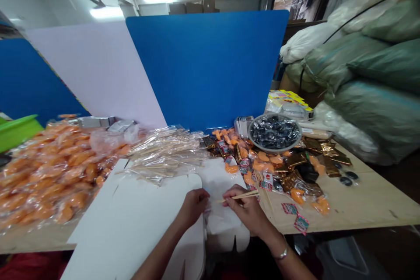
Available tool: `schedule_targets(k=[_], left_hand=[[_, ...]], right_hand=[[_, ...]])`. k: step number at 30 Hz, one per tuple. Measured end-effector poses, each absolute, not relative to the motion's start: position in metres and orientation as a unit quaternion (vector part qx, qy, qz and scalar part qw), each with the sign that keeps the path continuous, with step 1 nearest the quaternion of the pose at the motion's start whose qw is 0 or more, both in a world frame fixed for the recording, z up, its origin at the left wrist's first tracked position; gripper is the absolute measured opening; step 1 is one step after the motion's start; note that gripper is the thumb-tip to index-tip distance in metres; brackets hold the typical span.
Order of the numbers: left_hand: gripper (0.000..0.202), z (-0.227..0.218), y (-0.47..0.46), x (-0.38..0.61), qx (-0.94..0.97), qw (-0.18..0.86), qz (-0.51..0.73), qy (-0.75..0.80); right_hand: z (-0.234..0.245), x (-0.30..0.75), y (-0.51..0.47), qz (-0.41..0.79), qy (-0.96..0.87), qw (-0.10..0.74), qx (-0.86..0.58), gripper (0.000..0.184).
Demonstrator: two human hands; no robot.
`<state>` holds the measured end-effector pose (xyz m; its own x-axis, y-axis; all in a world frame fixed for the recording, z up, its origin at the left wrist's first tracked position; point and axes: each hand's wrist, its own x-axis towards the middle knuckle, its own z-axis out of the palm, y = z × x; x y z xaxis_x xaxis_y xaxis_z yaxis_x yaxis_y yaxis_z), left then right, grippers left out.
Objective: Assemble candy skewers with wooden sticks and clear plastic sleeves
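Observation:
My right hand is closed on a couple of thin wooden sticks that point right, over a white paper or clear bag on flat white cardboard. My left hand is curled shut, pinching the edge of that same white piece beside the sticks' left ends. Just behind lies a heap of chopsticks in clear sleeves.
A big pile of orange packets covers the left. Small orange, gold and patterned sachets lie right, with a bowl of dark packets. Blue and white boards stand behind. Stuffed sacks fill the right.

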<state>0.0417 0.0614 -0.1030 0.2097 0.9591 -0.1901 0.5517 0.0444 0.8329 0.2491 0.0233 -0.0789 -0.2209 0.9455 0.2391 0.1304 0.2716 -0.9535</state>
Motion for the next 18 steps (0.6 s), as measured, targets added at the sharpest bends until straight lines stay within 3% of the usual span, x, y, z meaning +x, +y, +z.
schedule_targets(k=[11, 18], left_hand=[[0.028, -0.093, 0.055, 0.044, 0.703, 0.363, 0.207, 0.575], [0.037, -0.083, 0.052, 0.049, 0.706, 0.346, 0.254, 0.563]], right_hand=[[-0.068, 0.239, 0.007, 0.343, -0.726, 0.461, -0.378, 0.024], [-0.072, 0.227, 0.006, 0.341, -0.761, 0.407, -0.373, 0.028]])
